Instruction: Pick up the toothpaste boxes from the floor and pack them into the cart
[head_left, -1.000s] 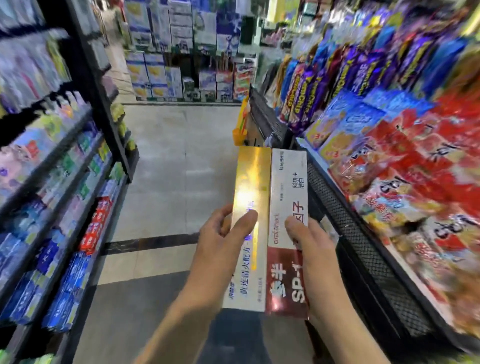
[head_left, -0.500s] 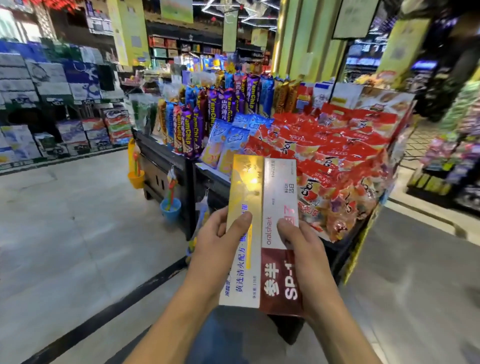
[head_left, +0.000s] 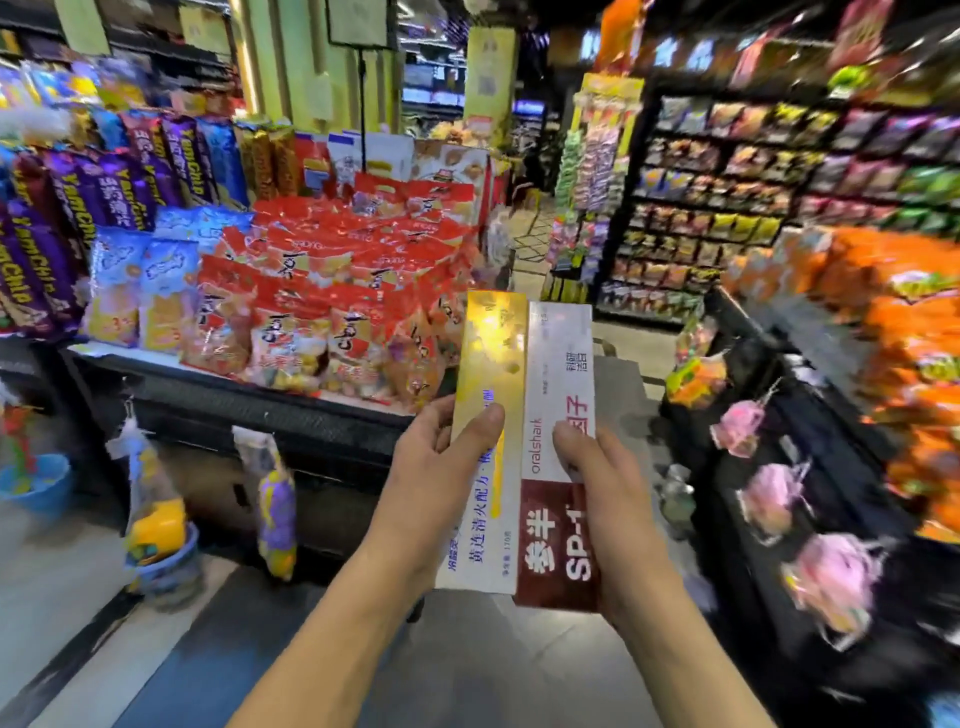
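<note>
Two long toothpaste boxes stand side by side in front of me at chest height. The gold and white box (head_left: 488, 364) is gripped by my left hand (head_left: 431, 483), thumb across its front. The white and dark red box (head_left: 558, 374), marked SP-1, is held by my right hand (head_left: 608, 499), thumb on its face. The boxes touch along their long edges. No cart shows in this view.
A black display stand (head_left: 249, 410) piled with red, blue and purple snack bags fills the left. Hanging toys and blue buckets (head_left: 31, 483) line its front. Another black stand (head_left: 810, 452) with orange bags and pink hanging items is at right. A grey floor aisle runs between.
The view has swung to the right, from the toothpaste shelf aisle past the snack stand to a second stand. Both hands keep the same hold on the two boxes.
</note>
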